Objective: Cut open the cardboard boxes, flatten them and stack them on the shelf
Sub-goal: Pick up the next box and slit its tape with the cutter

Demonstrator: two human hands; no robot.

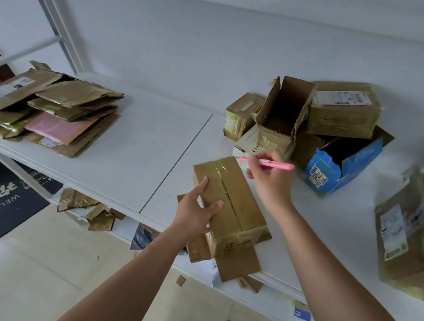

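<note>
1. Left hand (197,210) curls round the taped brown cardboard box (229,205), oblong and glossy with tape, at the white shelf's (136,150) front edge.
2. Right hand (270,180) pinches a slim pink cutter (269,163) above the box's far end.
3. Flattened cardboard stack (47,109) lies far left.

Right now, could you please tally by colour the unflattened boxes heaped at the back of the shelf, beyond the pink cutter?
Brown cardboard boxes: 3
Blue cardboard box: 1
White cardboard box: 1
Total: 5, as far as the heap shows.
Not counted: the taped brown box gripped by the left hand.
</note>
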